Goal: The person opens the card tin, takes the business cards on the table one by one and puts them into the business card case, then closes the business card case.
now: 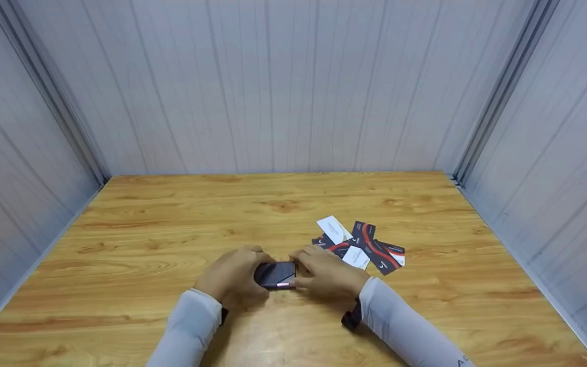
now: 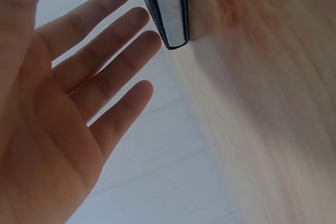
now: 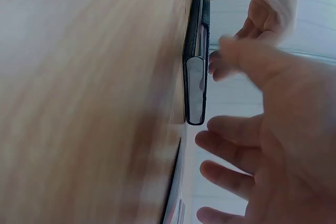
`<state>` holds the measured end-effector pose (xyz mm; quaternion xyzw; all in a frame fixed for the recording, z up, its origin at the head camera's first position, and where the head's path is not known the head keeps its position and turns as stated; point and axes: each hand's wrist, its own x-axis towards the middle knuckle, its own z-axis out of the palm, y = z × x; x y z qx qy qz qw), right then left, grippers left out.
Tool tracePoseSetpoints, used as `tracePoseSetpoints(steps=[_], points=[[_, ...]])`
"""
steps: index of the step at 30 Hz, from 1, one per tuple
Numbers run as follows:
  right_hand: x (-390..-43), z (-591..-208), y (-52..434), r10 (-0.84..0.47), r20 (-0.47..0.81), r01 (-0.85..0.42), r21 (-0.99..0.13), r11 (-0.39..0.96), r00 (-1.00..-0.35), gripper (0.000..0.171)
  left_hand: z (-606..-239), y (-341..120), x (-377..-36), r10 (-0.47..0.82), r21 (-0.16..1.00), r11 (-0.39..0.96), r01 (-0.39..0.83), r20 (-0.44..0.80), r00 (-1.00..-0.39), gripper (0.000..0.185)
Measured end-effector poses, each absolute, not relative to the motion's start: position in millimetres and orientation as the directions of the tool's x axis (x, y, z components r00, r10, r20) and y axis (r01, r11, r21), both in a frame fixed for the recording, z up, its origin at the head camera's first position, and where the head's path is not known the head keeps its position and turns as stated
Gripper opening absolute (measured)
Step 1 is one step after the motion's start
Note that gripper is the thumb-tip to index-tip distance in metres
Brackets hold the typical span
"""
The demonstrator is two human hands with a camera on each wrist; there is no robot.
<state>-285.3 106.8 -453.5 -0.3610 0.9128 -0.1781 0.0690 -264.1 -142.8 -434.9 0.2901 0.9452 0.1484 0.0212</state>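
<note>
- Left grip (image 1: 232, 272), a bare hand: clamped on the left end of a flat, dark, rectangular case (image 1: 273, 272), thumb at its near edge, presumably to steady it.
- The case: lies low on the yellow wood-grain desk (image 1: 135, 229), between both hands, likely so either can reach it.
- Right grip (image 1: 326, 270), bare: fingers and thumb spread apart about the right end, apparently leaving that end free.
- Black, red and white printed cards (image 1: 370, 247): overlapping loosely just beyond the right hand, seemingly within reach.
</note>
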Motion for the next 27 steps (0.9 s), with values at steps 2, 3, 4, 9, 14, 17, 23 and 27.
tracePoseSetpoints(steps=[2,3,4,9,14,17,23,27], points=[[-285.1,-454.6,106.9,-0.674,-0.007,-0.624,-0.37,0.688,-0.739,0.064,-435.5,-142.3,-264.4,0.561,0.292,0.784,0.548,0.046,-0.826,0.057],[-285.0,-454.9,107.2,-0.672,-0.014,-0.621,-0.37,0.691,-0.741,0.063,-435.5,-142.1,-264.4,0.566,0.291,0.781,0.553,0.044,-0.823,0.057],[-284.9,-455.1,107.4,-0.671,-0.019,-0.618,-0.37,0.694,-0.742,0.064,-435.6,-142.1,-264.5,0.569,0.292,0.779,0.555,0.043,-0.821,0.057],[-285.7,-454.8,107.3,-0.674,-0.022,-0.62,-0.373,0.69,-0.738,0.065,-435.3,-142.5,-264.8,0.586,0.288,0.767,0.574,0.051,-0.809,0.053],[-285.7,-454.0,107.6,-0.671,-0.029,-0.609,-0.391,0.689,-0.741,0.063,-436.0,-142.6,-265.9,0.603,0.309,0.748,0.588,0.054,-0.796,0.049],[-285.6,-453.2,108.1,-0.671,-0.018,-0.607,-0.408,0.681,-0.741,0.061,-435.9,-142.0,-267.7,0.604,0.324,0.744,0.585,0.048,-0.795,0.049],[-286.2,-454.9,108.8,-0.678,-0.021,-0.601,-0.444,0.665,-0.735,0.061,-436.2,-141.1,-269.2,0.594,0.329,0.753,0.57,0.032,-0.803,0.047],[-286.0,-455.1,108.4,-0.689,-0.027,-0.607,-0.451,0.655,-0.724,0.058,-436.5,-141.4,-267.8,0.592,0.339,0.752,0.565,0.032,-0.806,0.046]])
